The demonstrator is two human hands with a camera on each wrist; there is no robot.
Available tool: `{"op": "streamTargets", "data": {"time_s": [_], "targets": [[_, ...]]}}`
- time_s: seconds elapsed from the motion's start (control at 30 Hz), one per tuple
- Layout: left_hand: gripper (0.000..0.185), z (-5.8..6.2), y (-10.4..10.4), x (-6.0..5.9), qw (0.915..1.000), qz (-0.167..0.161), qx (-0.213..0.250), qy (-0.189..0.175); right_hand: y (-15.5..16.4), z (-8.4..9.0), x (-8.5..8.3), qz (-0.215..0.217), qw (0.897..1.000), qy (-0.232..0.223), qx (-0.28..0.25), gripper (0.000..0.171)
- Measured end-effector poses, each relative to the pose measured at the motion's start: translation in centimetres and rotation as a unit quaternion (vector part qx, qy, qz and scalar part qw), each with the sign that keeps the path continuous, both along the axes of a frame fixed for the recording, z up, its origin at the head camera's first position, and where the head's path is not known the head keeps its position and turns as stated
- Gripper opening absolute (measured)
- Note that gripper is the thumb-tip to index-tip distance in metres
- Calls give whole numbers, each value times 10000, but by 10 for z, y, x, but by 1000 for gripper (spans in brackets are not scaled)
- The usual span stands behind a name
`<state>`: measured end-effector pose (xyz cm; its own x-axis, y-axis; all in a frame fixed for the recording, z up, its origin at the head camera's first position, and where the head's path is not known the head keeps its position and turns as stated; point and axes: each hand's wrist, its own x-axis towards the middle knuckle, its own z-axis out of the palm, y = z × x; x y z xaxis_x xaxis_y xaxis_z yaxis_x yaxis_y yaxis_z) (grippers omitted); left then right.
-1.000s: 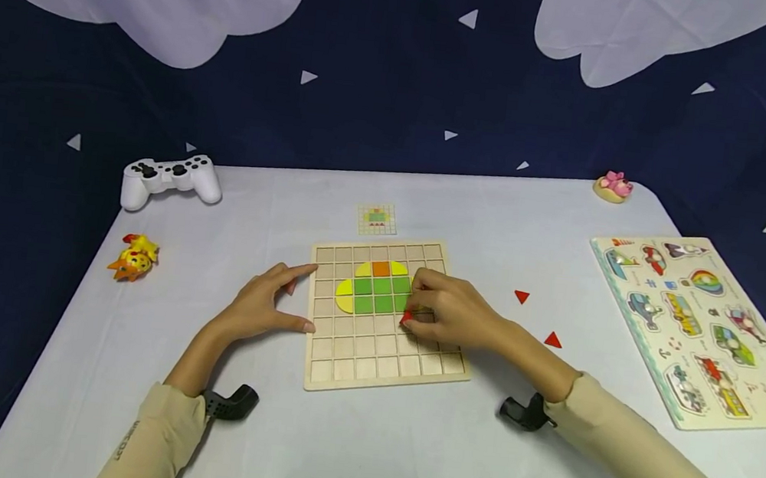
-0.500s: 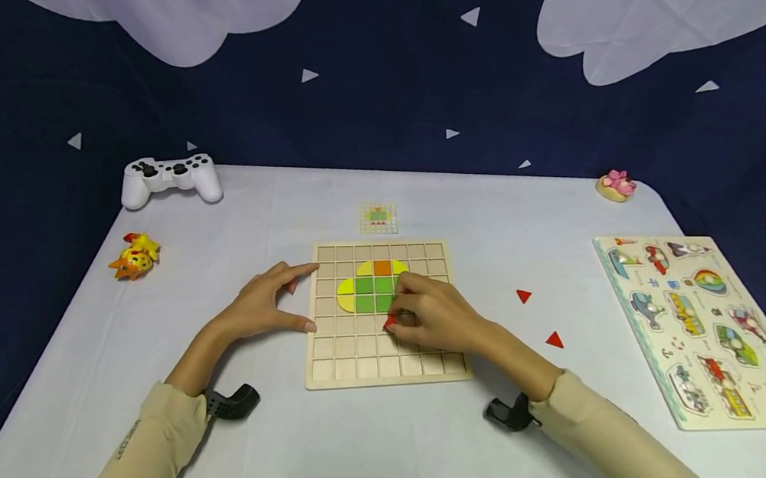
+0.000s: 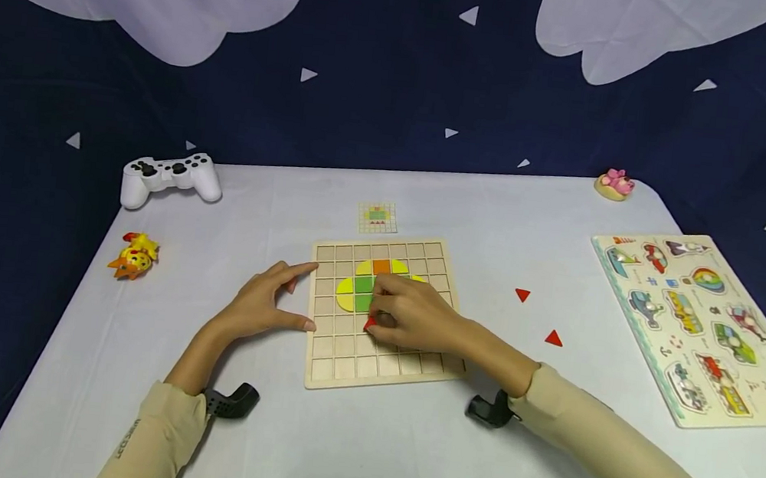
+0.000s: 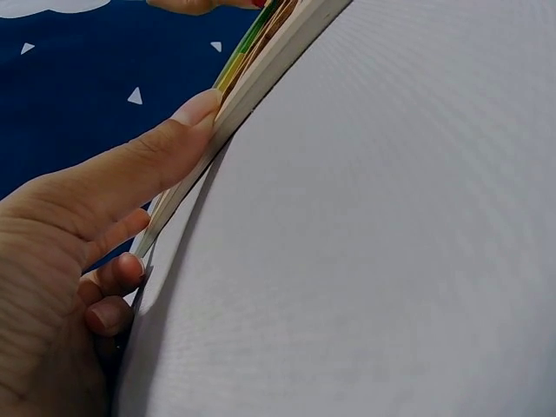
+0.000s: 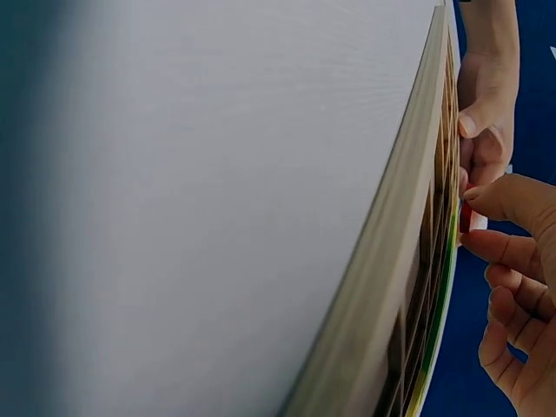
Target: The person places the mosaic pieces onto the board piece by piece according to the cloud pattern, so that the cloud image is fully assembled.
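Leftward across the square wooden grid board [image 3: 385,362] went the right hand [image 3: 410,315], which had carried its small red triangular piece [image 3: 369,324] from the right part of the grid to a cell just below the green squares. That hand's fingers were curled down and pinched the piece, whose red corner alone showed at the fingertips. The left hand [image 3: 264,306] lay open on the pale desk [image 3: 362,452], thumb and forefinger spread and pressed against the board's left edge; the left wrist view showed the thumb [image 4: 165,143] flat on that edge.

To seat the piece well, I judged, it should be turned until its straight sides matched the cell walls, then lowered flat, while the bracing hand kept the board from sliding.

Beyond the fingers sat the green, yellow and orange tile figure [image 3: 361,287], and past the board a small printed pattern card [image 3: 377,217]. Two loose red triangles [image 3: 522,295] lay to the right, near a wooden vehicle peg puzzle [image 3: 699,331]. Farther off were a yellow toy animal [image 3: 134,255], a white game controller [image 3: 170,176] and a small pink toy [image 3: 614,183].
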<state>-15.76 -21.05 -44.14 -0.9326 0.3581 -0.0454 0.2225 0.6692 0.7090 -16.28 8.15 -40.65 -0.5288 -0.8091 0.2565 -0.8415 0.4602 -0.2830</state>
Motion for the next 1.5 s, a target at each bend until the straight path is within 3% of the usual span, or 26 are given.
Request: {"op": "streamTargets", "data": {"time_s": [0.53, 0.93, 1.2, 1.5], "targets": [[98, 3, 3, -1, 10000, -60, -27, 65, -6, -5, 3, -132, 9995, -283, 41, 13], [98, 2, 4, 0, 9999, -62, -3, 83, -3, -1, 3, -41, 9999, -32, 97, 14], [99, -1, 3, 0, 9999, 11, -89, 47, 8, 9, 3, -432, 9988, -203, 47, 18], [99, -1, 0, 1, 10000, 34, -49, 33, 53, 16, -2, -951, 9946, -398, 139, 21]]}}
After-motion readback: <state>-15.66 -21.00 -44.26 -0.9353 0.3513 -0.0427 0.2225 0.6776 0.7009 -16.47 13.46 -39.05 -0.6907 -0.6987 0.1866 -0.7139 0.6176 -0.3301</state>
